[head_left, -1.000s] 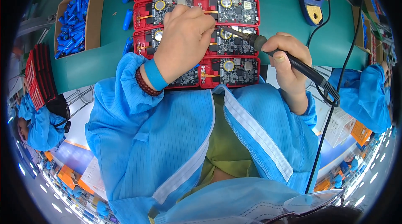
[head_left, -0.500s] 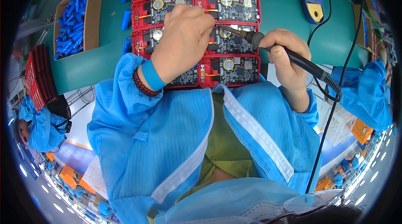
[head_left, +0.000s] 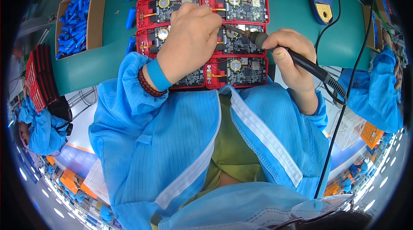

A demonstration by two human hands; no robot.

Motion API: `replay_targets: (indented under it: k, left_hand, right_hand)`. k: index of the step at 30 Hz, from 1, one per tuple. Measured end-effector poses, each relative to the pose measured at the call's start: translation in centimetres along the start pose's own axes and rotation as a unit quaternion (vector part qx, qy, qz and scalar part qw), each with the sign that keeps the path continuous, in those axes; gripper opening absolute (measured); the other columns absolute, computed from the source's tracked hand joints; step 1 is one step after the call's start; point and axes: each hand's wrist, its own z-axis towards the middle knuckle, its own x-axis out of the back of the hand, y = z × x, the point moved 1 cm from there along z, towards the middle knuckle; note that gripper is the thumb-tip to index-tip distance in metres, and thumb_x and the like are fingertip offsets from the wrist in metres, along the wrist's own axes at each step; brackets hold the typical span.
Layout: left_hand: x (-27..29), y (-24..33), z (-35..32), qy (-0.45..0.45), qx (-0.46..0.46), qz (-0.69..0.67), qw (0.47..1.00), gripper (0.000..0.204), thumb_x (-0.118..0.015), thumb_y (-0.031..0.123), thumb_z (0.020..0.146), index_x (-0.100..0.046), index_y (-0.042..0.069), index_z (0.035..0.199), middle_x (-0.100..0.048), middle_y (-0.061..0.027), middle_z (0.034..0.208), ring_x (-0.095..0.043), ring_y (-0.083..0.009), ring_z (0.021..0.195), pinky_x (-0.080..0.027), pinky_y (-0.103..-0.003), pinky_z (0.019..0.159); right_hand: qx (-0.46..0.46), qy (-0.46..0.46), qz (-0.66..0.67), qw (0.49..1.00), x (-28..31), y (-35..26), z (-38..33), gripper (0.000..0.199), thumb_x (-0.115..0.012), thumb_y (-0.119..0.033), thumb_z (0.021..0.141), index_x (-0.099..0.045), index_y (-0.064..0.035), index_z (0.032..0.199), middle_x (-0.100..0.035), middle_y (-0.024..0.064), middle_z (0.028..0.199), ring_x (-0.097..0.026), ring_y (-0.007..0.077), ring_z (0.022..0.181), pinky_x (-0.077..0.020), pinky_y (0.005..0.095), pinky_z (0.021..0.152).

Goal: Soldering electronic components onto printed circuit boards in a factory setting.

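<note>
Red plastic cases with dark circuit boards inside lie in two columns in front of me. Over the left column, my left hand is closed, its fingertips bent down near the inner edge of a right-column case. What they pinch, if anything, is hidden. My right hand grips a black soldering iron like a pen. The iron points left across a board, its tip close to my left fingertips. Several boards carry a round yellow-ringed part and an orange flat strip.
A cardboard box of blue cylindrical cells stands at the left; loose blue cells lie beside the cases. A blue iron stand with yellow sponge is at the far right. The iron's black cable runs down the right. Co-workers' blue sleeves show at both sides.
My right hand and the soldering iron have shifted very slightly left. My left hand keeps its closed pose over the cases.
</note>
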Motion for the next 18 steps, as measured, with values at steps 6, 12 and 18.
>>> replay_targets:
  k: [6, 12, 18]
  left_hand:
    - [-0.2, 0.2, -0.2, -0.002, 0.007, 0.001, 1.000, 0.006, -0.059, 0.004, 0.075, -0.063, 0.006, 0.079, -0.056, -0.0074, 0.079, -0.049, -0.0287, 0.087, -0.039, -0.041, 0.075]
    - [0.1, 0.1, -0.1, 0.017, -0.013, 0.011, 1.000, 0.005, -0.058, 0.001, 0.074, -0.059, 0.003, 0.078, -0.056, -0.0098, 0.080, -0.049, -0.0302, 0.083, -0.040, -0.038, 0.075]
    - [0.5, -0.2, 0.3, 0.035, -0.010, 0.018, 0.999, 0.003, -0.058, 0.003, 0.073, -0.057, 0.003, 0.076, -0.056, -0.0107, 0.079, -0.049, -0.0305, 0.083, -0.040, -0.040, 0.075]
  right_hand:
    - [0.025, -0.005, -0.015, 1.000, 0.7, -0.4, -0.6, 0.020, -0.059, -0.022, 0.085, -0.062, -0.0027, 0.084, -0.063, 0.0078, 0.074, -0.053, 0.0189, 0.056, -0.0401, 0.0310, 0.052]
    - [0.035, 0.128, 0.070, 0.989, 1.0, 0.2, -1.0, 0.030, -0.055, -0.027, 0.090, -0.060, 0.0026, 0.092, -0.058, 0.0083, 0.076, -0.050, 0.0126, 0.060, -0.0392, 0.0278, 0.054]
    - [0.020, 0.195, 0.123, 0.973, -0.2, 1.8, 0.1, 0.034, -0.049, -0.025, 0.094, -0.051, 0.0028, 0.113, -0.058, 0.0095, 0.088, -0.054, 0.0132, 0.080, -0.0424, 0.0271, 0.072]
